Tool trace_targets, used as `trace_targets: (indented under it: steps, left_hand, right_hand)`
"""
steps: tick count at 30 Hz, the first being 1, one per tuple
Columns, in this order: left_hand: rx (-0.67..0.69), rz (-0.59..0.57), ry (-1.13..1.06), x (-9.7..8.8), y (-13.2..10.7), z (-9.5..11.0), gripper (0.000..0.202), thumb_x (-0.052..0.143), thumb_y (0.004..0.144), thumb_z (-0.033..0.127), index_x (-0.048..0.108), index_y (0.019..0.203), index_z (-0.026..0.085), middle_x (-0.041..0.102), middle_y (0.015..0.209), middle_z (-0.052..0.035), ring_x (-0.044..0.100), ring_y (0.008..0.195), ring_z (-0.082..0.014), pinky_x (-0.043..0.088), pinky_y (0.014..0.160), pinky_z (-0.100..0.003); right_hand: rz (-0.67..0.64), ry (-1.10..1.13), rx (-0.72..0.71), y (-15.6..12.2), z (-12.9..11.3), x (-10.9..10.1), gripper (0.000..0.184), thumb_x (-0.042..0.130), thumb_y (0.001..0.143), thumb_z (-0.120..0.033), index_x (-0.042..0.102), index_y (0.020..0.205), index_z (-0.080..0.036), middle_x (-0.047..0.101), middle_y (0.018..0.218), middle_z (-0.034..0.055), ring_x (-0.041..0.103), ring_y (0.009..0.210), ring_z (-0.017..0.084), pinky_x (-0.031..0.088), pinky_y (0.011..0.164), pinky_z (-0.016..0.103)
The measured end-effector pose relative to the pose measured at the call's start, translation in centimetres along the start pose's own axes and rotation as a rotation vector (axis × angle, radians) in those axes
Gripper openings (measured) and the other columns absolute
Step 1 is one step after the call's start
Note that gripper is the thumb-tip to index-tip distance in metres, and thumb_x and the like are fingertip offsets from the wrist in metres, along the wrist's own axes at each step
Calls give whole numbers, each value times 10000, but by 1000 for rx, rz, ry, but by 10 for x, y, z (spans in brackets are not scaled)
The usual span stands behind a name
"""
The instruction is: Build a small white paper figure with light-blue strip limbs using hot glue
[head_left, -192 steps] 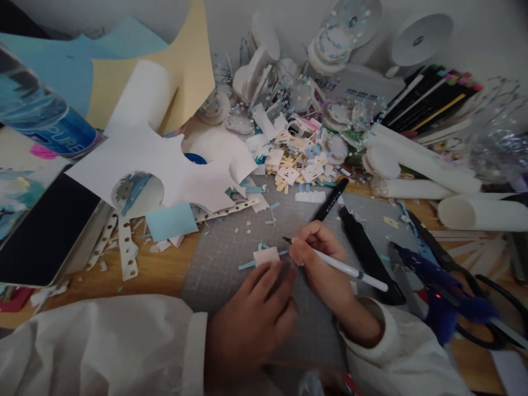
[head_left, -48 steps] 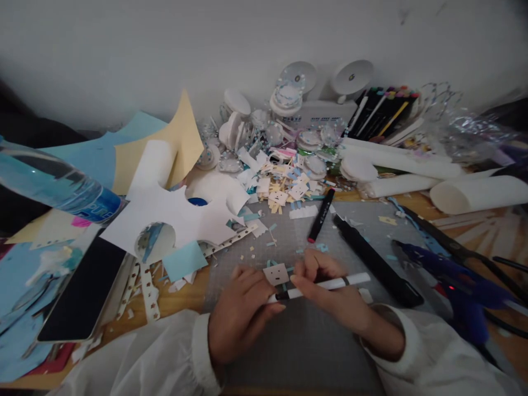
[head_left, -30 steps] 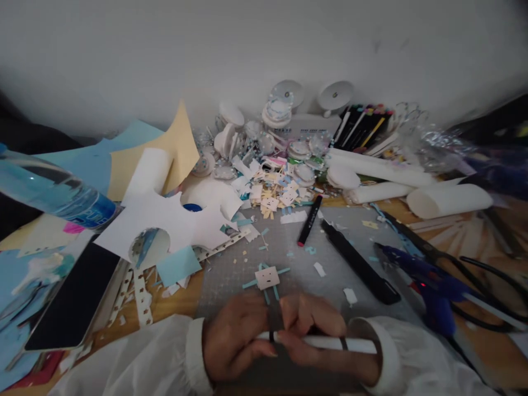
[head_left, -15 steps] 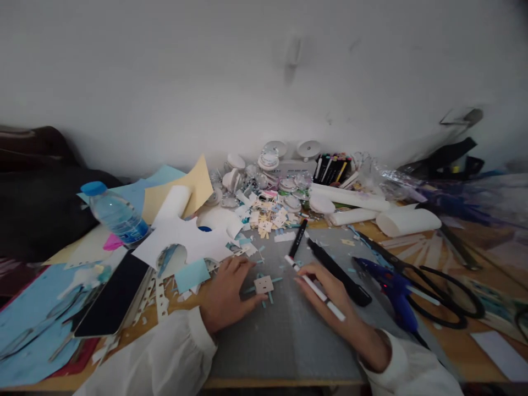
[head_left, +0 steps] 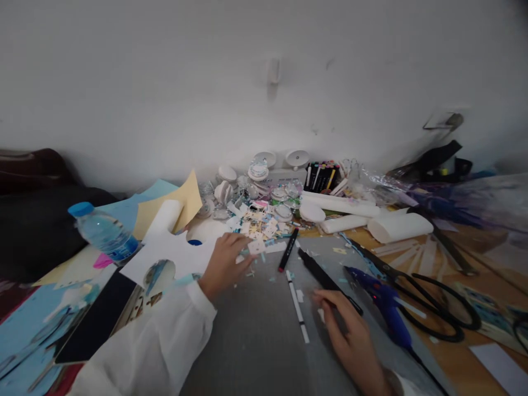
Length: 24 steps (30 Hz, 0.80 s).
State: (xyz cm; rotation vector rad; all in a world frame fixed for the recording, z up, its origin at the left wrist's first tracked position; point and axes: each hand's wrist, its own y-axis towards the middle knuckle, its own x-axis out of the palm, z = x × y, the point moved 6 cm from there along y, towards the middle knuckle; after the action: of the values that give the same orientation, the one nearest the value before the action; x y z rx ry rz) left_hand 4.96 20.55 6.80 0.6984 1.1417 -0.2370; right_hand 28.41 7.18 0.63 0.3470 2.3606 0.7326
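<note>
My left hand [head_left: 231, 261] is at the near edge of a pile of paper cutouts [head_left: 264, 223]. Its fingertips are closed on a small paper figure [head_left: 256, 247] with a pale square head and blue strips. My right hand [head_left: 346, 330] is low over the right of the grey cutting mat [head_left: 264, 341], thumb and fingers drawn together. Near its fingertips is a small white scrap [head_left: 321, 314]; I cannot tell if it is held. A white marker [head_left: 297, 308] lies on the mat between my hands. Beyond it lie a black marker [head_left: 289, 250] and a thick black pen-like tool [head_left: 325, 275].
At right are a blue glue gun [head_left: 388, 308], black-handled scissors [head_left: 437, 291] and white paper rolls [head_left: 400, 226]. At left stand a water bottle [head_left: 105, 234], cut white paper [head_left: 181, 258] and a phone [head_left: 97, 319]. A marker box [head_left: 324, 176] is at the back.
The white marker has left my right hand and lies on the mat. My left hand has picked up the paper figure and carried it forward to the pile. The view has shifted slightly.
</note>
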Motion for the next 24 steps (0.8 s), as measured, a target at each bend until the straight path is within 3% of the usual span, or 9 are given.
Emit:
trace_targets:
  steps: [4,7,12,15,20,24]
  left_hand:
    - [14,17,51,7,53,-22,408,558,919,395,558,1258,168,600,1207,-130,517,1151,-290,407,974,-456]
    - [23,3,75,22,74,-33,595,611,871,451,474,1347,121,532,1310,-189,472,1234,-330,383,1022,-480]
    - [80,-68,96,59,81,-21,776,623,825,551,362,1442,161,363,1495,-190,339,1376,-339,296,1118,-471]
    - [79,-111,114,76,83,-15,731,617,835,532,359,1444,221,306,1544,-161,278,1414,-361,259,1127,-519]
    - [9,-117,128,79,82,-23,627,560,903,361,329,1450,159,293,1545,-197,268,1424,-346,255,1128,-502]
    - [4,-125,121,74,77,-26,674,558,893,416,311,1458,145,288,1550,-199,239,1441,-338,201,1155,-506]
  right_hand:
    - [4,1,15,2,0,-2,198,504,920,-185,608,1071,-260,691,982,36,675,902,177,550,780,265]
    - [-9,0,25,3,0,-2,184,501,919,-192,617,1045,-258,692,958,39,681,882,180,558,762,262]
    - [-44,0,-2,4,2,2,190,503,909,-192,631,1036,-252,696,928,40,691,856,180,566,749,246]
    - [-56,-7,-14,5,2,3,197,505,904,-188,630,1040,-255,697,922,35,697,844,174,569,739,232]
    - [-54,-13,-19,7,0,1,190,498,907,-179,626,1023,-258,691,894,24,697,817,156,567,725,208]
    - [-77,-30,-27,10,-1,3,191,498,906,-173,616,1031,-256,684,888,32,696,806,161,568,704,214]
